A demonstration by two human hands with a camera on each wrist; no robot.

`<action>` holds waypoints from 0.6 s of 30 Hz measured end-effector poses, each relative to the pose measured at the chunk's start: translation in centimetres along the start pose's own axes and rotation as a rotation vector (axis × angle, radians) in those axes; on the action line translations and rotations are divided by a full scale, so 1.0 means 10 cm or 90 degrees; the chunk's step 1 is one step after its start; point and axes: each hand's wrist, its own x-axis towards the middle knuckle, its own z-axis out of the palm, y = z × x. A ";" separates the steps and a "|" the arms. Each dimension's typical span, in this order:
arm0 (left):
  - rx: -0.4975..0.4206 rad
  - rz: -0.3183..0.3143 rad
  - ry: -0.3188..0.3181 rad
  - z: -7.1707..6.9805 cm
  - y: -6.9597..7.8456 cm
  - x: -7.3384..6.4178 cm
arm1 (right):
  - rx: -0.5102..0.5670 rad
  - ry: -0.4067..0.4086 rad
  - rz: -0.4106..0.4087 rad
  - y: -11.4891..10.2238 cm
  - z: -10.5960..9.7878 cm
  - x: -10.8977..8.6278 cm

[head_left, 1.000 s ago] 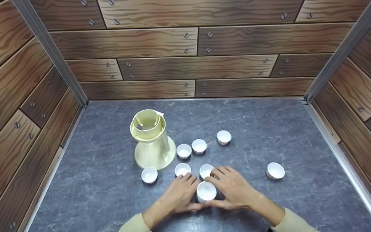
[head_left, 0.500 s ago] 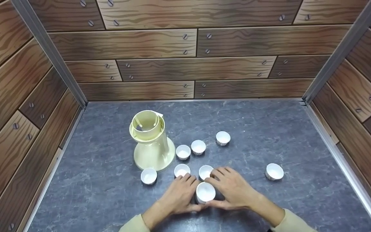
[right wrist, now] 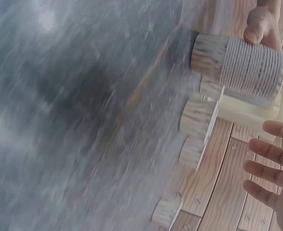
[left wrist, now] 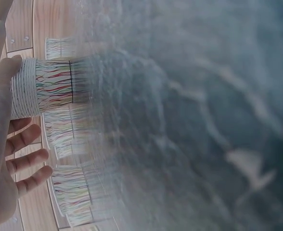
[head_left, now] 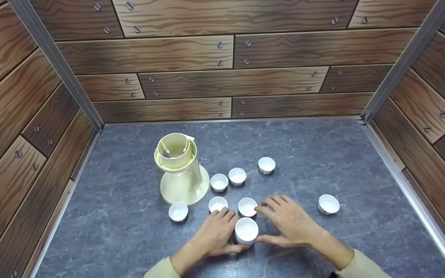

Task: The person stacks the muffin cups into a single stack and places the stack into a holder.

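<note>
A tall stack of nested paper cups (head_left: 247, 230), white inside with coloured streaks outside, stands upright on the grey surface. My left hand (head_left: 216, 231) holds it from the left, thumb in front; the left wrist view shows the thumb against the stacked rims (left wrist: 23, 91). My right hand (head_left: 286, 222) is just right of the stack, its fingers spread and apart from it in the right wrist view. One single cup (head_left: 248, 207) stands directly behind the stack, close to my right fingertips. Another cup (head_left: 218, 203) is behind my left fingers, partly hidden by them.
A pale yellow plastic stand (head_left: 182, 187) with a round hollow top is at the left. Near its base are a cup (head_left: 178, 212) in front and two cups (head_left: 228, 179) to the right. Further cups stand back (head_left: 266, 165) and right (head_left: 328, 204). Wood-patterned walls (head_left: 184, 83) enclose the surface.
My right hand has let go of the cup stack and moved a little right, its fingers spreading. My left hand stays on the stack, which stands where it was.
</note>
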 end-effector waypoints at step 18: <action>-0.010 -0.014 -0.016 -0.01 0.01 -0.01 | 0.020 0.027 0.038 0.34 -0.17 -0.21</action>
